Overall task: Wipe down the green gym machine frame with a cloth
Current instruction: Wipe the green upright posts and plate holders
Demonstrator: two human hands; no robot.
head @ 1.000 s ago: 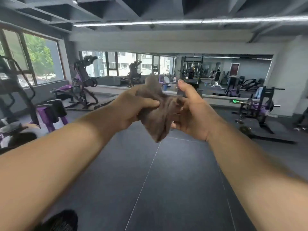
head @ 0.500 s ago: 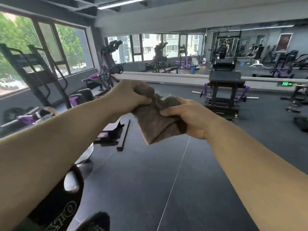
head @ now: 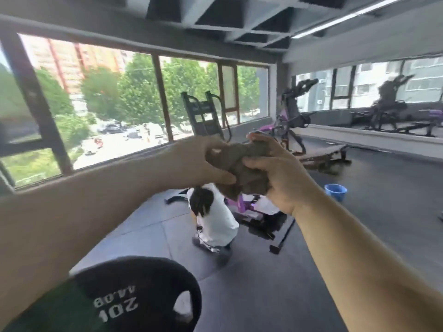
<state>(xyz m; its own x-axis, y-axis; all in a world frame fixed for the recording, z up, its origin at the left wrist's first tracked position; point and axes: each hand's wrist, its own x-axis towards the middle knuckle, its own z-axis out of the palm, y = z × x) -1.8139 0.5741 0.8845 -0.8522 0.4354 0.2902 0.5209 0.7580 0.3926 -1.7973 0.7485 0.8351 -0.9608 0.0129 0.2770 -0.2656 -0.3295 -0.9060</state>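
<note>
Two hands share one crumpled grey-brown cloth [head: 242,168], held up at arm's length in front of the person and touching no machine. The left hand [head: 199,164] grips its left end, thumb across the underside and fingers curled over the top; the right hand [head: 275,173] grips the right end, fingers wrapped round the front of the bundle. The cloth's long axis runs roughly level from one hand to the other, and the hands are close together, with only the bunched fabric between them.

A green surface [head: 50,310], likely part of the frame to be wiped, shows only at the bottom left corner, far below and to the left of the left hand, just beside a black weight plate with white numerals [head: 141,293]. That puts the left arm nearer to it, and the cloth would have to travel down and back toward the body.

Beyond and below the hands, another person in a white shirt [head: 215,219] bends at a purple machine [head: 244,204]. A blue bucket [head: 335,191] sits on the floor to the right of the right hand.
</note>
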